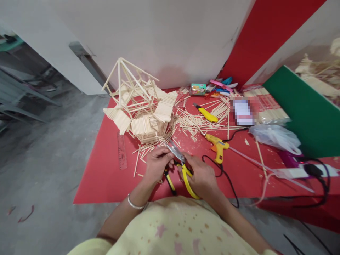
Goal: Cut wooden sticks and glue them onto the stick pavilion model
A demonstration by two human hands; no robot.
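My right hand (203, 176) grips the yellow handles of a pair of scissors (176, 153), whose blades point up and to the left. Close beside the blades, my left hand (156, 163) is closed in a pinch; what its fingertips hold is too small to make out. Just beyond both hands stands a model built of thin wooden sticks (140, 125), with a pointed open frame on top and flat stick panels around it. Between my wrists lies a black and yellow tool (170, 182), partly hidden by the hands.
Loose sticks (195, 120) are strewn over the red table (98, 177). A yellow utility knife (205, 112), a yellow glue gun (218, 147) with its cord, and a plastic bag (276, 136) lie to the right. A clear ruler (122, 151) is at left. A green board (305, 117) leans far right.
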